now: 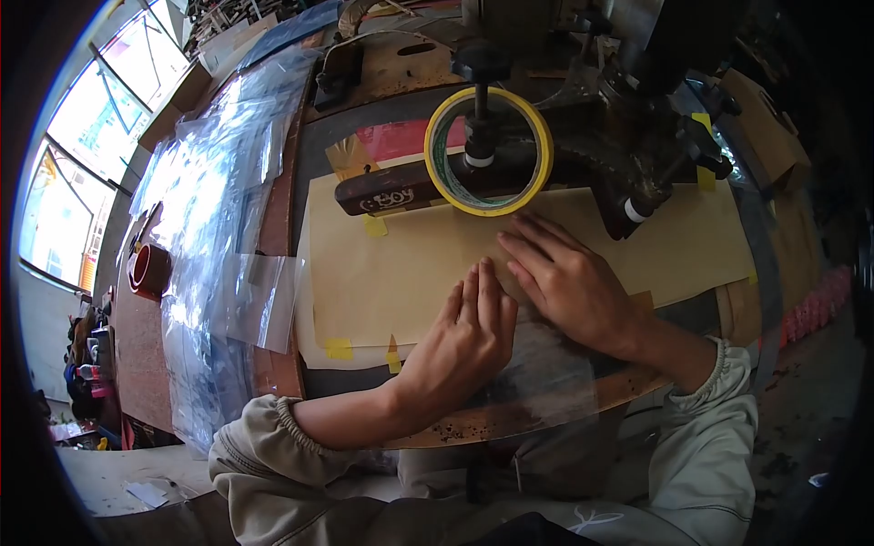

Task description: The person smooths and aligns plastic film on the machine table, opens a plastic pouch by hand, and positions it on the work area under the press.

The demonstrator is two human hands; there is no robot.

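My left hand (pixel 469 323) rests on a cream paper sheet (pixel 391 291), fingers stretched out and close together. Just to its right, my right hand (pixel 578 291) also lies flat on the paper, its fingers extended toward the dark bar of a machine (pixel 401 191). A clear plastic piece (pixel 546 369) lies below my hands, near the board's front edge. Whether anything thin is under my palms is hidden. Yellow tape pieces (pixel 339 348) stick to the paper's lower left edge. Around a knob post above the bar hangs a roll of yellow tape (pixel 544 150).
Stacked clear plastic bags (pixel 218 182) cover the table on the left, with a brown tape roll (pixel 148 271) beside them. The machine's heavy black arm and knobs (pixel 706 146) overhang the upper right. A cardboard box (pixel 769 132) stands at far right.
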